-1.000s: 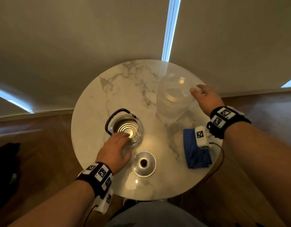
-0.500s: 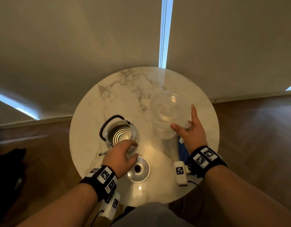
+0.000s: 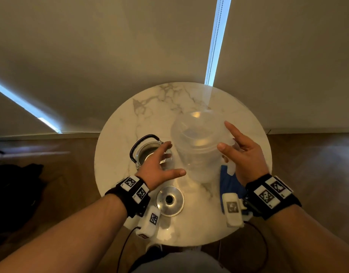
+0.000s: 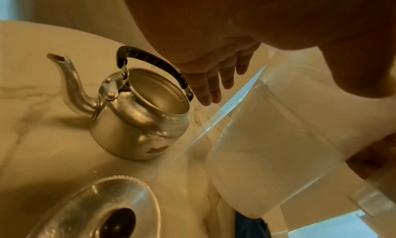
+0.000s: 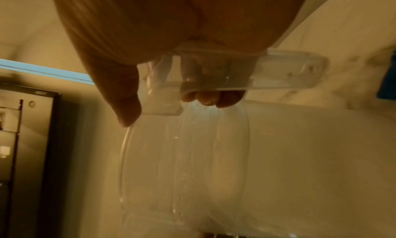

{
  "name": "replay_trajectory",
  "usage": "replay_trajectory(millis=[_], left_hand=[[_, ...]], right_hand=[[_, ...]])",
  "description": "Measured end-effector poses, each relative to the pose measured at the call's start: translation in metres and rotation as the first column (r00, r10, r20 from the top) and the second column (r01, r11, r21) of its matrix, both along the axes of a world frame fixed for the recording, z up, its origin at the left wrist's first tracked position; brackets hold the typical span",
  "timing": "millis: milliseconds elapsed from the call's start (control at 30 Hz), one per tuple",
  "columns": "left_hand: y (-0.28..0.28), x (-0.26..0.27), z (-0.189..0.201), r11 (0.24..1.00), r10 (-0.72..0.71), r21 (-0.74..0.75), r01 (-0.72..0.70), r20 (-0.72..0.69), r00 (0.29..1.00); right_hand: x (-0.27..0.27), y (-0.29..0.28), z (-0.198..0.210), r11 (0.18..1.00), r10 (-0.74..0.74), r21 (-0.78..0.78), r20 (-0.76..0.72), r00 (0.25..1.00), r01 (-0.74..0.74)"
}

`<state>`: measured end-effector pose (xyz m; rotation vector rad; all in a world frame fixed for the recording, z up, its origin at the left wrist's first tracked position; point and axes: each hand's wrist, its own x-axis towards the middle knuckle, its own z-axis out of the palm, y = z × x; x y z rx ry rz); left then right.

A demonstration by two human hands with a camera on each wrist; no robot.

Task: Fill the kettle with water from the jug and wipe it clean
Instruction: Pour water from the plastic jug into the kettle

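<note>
- Two hands on the job is the right call here: the right hand (image 3: 246,154) has its lower fingers (image 5: 211,97) curled through the clear handle of the jug (image 3: 201,148), index and thumb sticking out loose, while the left hand (image 3: 157,166) hovers spread and holding nothing, between the jug and the kettle (image 4: 141,121).
- Kettle sits on the marble bench (image 3: 150,107), mouth uncovered, black handle tipped toward the far side so it's not over the mouth. Its lid (image 3: 170,200) lies upside down near the front edge.
- That jug looks pretty full and heavy to me, so I'd put the left palm flat on its wall before tipping.
- Bring the jug's lip right over the kettle mouth first, then tilt slowly. The mouth is narrow next to the jug, so a fast pour will probably slop onto the bench.
- Can't tell whether the jug's base is touching the bench.
- Blue cloth (image 3: 228,184) is just behind the jug, handy for the wipe.
</note>
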<state>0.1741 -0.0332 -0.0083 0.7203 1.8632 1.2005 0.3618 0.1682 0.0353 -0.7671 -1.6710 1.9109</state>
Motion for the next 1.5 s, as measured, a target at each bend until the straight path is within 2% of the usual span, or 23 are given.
replay_trajectory(millis=[100, 233, 400, 600, 833, 1133, 1500], left_hand=[[-0.004, 0.006, 0.001, 0.993, 0.016, 0.114, -0.034, 0.158, 0.987], [-0.012, 0.015, 0.009, 0.956, 0.134, 0.212, -0.203, 0.298, 0.945], [-0.029, 0.019, 0.0, 0.939, 0.197, 0.201, -0.278, 0.345, 0.918], [-0.039, 0.021, -0.011, 0.943, 0.205, 0.165, -0.288, 0.393, 0.897], [-0.052, 0.007, -0.016, 0.981, 0.141, 0.07, -0.178, 0.367, 0.919], [-0.055, -0.017, -0.028, 0.993, 0.119, -0.048, -0.109, 0.324, 0.939], [-0.078, -0.037, -0.042, 0.989, -0.014, -0.147, 0.029, 0.102, 0.995]], right_hand=[[-0.006, -0.008, 0.014, 0.998, 0.051, 0.028, -0.005, 0.999, -0.05], [-0.017, -0.021, 0.019, 0.991, 0.075, 0.109, 0.057, 0.996, -0.08], [-0.027, -0.038, 0.022, 0.942, 0.055, 0.315, 0.2, 0.978, -0.117], [-0.041, -0.049, 0.024, 0.911, 0.01, 0.387, 0.318, 0.948, -0.139], [-0.065, -0.058, 0.02, 0.871, -0.035, 0.453, 0.442, 0.896, -0.189], [-0.094, -0.067, 0.032, 0.828, -0.081, 0.49, 0.587, 0.806, -0.273], [-0.112, -0.061, 0.032, 0.796, -0.105, 0.491, 0.688, 0.718, -0.354]])
